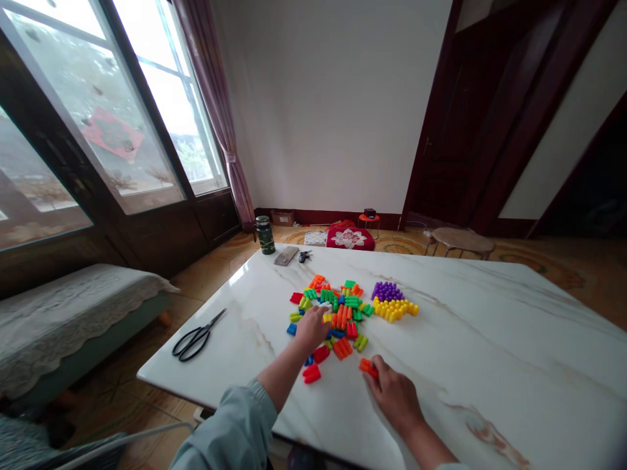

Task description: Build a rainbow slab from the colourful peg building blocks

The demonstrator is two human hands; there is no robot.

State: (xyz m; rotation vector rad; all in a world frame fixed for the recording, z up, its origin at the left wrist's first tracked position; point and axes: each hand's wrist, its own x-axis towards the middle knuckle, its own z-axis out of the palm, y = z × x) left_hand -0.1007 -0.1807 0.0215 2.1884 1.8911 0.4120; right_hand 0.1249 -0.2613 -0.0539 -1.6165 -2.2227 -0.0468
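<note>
A heap of small plastic pegs [337, 310] in orange, green, red, blue and yellow lies on the white marble table [490, 352]. Beside it sit a purple cluster [386, 291] and a yellow cluster [394, 309]. My left hand [312, 326] rests on the heap's near left edge, fingers curled onto a yellow peg [326, 318]. My right hand [394, 393] lies on the table nearer me, its fingertips pinching an orange peg [367, 367]. Two red pegs [311, 373] lie between my arms.
Black scissors [196, 339] lie near the table's left edge. A green bottle [265, 234], a phone [286, 255] and keys [304, 255] sit at the far corner. A low bed [63, 313] stands left, a small stool [460, 240] and a red cushion [350, 237] on the floor beyond.
</note>
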